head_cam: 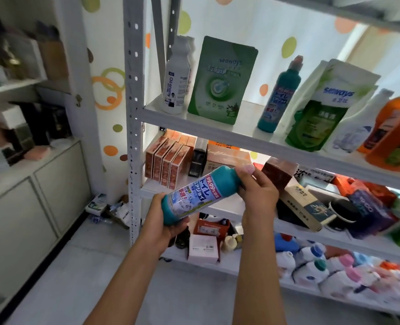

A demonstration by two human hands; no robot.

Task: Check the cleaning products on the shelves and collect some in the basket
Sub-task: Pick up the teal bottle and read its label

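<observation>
both hands gripped the teal plastic toilet-cleaner bottle (195, 194), left hand (168, 219) at seven o'clock, right hand (256, 191) at two, fingers clenched round it, label tilted up, likely for reading

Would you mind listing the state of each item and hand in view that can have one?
teal bottle: held tilted in both hands, off the shelf
left hand: grips the bottle's base
right hand: grips the bottle's top end
second teal bottle: upright on the upper shelf, capped
green pouch: standing, leaning back
white bottle: upright
tan box: tilted on the middle shelf
</observation>
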